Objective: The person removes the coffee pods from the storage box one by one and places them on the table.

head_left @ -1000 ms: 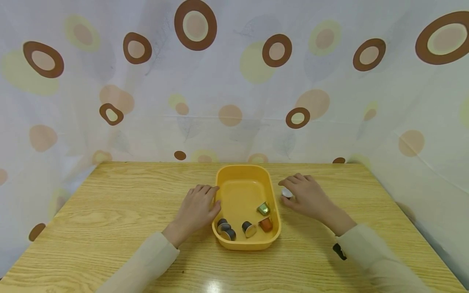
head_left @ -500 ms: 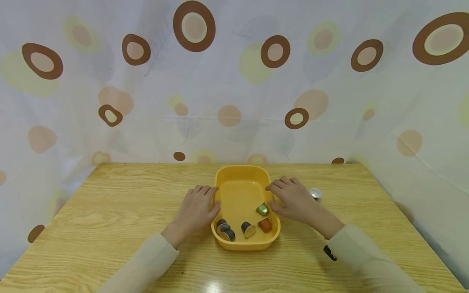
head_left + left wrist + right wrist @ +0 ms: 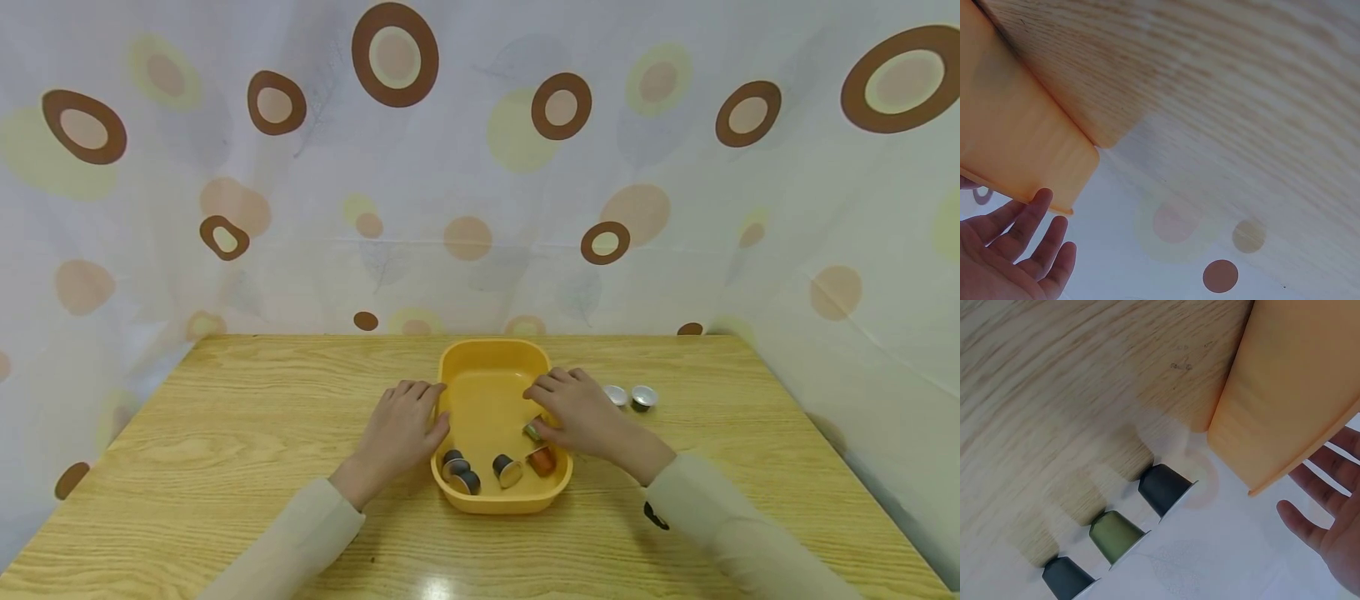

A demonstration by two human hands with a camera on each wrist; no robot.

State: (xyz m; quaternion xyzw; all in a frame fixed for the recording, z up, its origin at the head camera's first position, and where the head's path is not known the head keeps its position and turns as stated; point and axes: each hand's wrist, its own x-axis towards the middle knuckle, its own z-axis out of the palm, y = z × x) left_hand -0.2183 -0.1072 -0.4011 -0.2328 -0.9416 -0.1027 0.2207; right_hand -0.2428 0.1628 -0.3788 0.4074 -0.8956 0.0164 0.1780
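— Where was the right hand (image 3: 581, 414)?
— Over the yellow tray's (image 3: 491, 500) right rim, fingers loosely spread above the green capsule (image 3: 532, 430), gripping nothing.
— And the left hand (image 3: 401, 429)?
— Flat against the tray's left wall, fingers straight, on the wooden table (image 3: 225, 433).

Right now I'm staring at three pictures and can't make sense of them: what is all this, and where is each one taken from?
No machine here: a person works with two bare hands. The wide picture comes from a camera on the person's head; the other two come from cameras on each wrist, hence the odd tilted angles. A yellow tray sits on a wooden table with coffee capsules inside it. The left hand rests against the tray's side. The right hand reaches over the rim at a green capsule; whether it grips it is unclear. More capsules stand on the table beside the tray.
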